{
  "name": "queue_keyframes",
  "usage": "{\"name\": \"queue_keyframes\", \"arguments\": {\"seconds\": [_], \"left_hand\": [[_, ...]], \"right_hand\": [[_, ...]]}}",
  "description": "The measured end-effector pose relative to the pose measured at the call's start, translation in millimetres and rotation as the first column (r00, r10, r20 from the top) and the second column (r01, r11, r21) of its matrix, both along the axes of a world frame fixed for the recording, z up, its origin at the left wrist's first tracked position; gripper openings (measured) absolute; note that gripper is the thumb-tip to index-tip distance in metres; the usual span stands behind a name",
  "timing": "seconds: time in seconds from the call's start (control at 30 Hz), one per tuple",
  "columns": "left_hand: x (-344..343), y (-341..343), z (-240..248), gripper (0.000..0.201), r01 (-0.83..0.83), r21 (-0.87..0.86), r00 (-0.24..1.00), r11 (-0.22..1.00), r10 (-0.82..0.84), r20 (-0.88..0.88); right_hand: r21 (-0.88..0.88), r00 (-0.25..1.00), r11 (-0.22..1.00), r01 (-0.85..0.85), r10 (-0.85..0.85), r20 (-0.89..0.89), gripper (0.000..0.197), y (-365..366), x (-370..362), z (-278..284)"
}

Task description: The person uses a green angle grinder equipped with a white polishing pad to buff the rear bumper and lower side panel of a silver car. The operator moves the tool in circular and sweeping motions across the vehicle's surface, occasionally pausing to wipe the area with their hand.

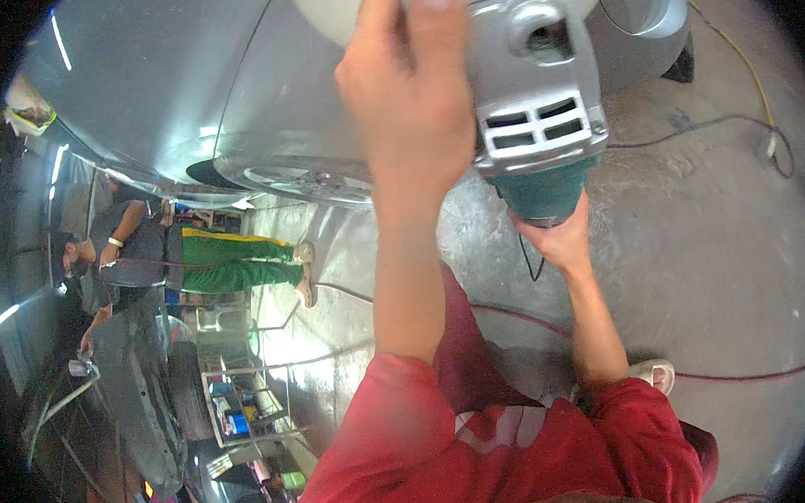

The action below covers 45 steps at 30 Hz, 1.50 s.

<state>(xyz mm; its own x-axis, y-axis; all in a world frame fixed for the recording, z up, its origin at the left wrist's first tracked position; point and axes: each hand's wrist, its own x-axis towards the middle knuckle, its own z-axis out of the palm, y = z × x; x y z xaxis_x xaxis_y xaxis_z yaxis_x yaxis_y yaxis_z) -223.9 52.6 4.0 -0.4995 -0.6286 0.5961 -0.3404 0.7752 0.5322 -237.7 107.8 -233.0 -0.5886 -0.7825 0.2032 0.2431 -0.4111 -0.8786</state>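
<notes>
Far left: a co-worker (135, 245) in green trousers stands apart, one hand on a small metallic object, too small to identify. Next, the grey car body panel (162, 82), with an alloy wheel (315, 178) below it.

Centre top: pale round polishing pad (323, 7), cut off by the upper edge; lies in front of the panel, contact not determinable. Left hand (412, 99) closed at the left side of the tool's head, thumb uppermost; the exact part gripped is hidden by the hand.

Right of this: rotary polisher (530, 78), held up between both hands, silver housing toward the pad, dark green motor section (546, 187) toward the wearer. Right hand (563, 232) wrapped about the rear end from below. Black power cord (532, 267) hangs beside it; red hose (517, 316) on the concrete floor.

Handling (judged): heavy, nose-weighted, rigid; smooth casing may slip in sweaty fingers. Pad probably soft and yielding. Best holds: rear body plus side of the head, two-handed against twist. Keep fingers off the pad's rim and, where possible, the vent slots (535, 123).
</notes>
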Motion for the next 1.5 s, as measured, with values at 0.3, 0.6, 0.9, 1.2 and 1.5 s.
{"name": "queue_keyframes", "arguments": {"seconds": [0.3, 0.6, 0.9, 1.2, 1.5], "left_hand": [[77, -27, -54, 0.057, -0.392, 0.247, 0.793, 0.886, 0.462, -0.398], [195, -52, -112, 0.071, -0.152, 0.548, 0.658, 0.822, 0.499, -0.565], [250, -74, -49, 0.062, 0.035, 0.459, 0.794, 0.888, 0.254, -0.553], [253, -81, -42, 0.059, -0.238, 0.359, 0.838, 0.902, 0.378, -0.394], [198, -85, 1, 0.034, -0.221, 0.325, 0.762, 0.919, 0.371, -0.531]], "right_hand": [[0.122, 0.962, 0.981, -0.151, 0.175, -0.211, 0.083, 2, 11, -19], [0.424, 0.722, 0.864, -0.273, 0.475, -0.502, 0.087, 7, 5, -5], [0.338, 0.582, 0.891, -0.302, 0.453, -0.676, 0.065, 6, 25, 77], [0.377, 0.561, 0.849, -0.369, 0.528, -0.638, 0.071, -7, 40, 76], [0.342, 0.648, 0.865, -0.367, 0.501, -0.574, 0.096, -20, 42, 104]]}}
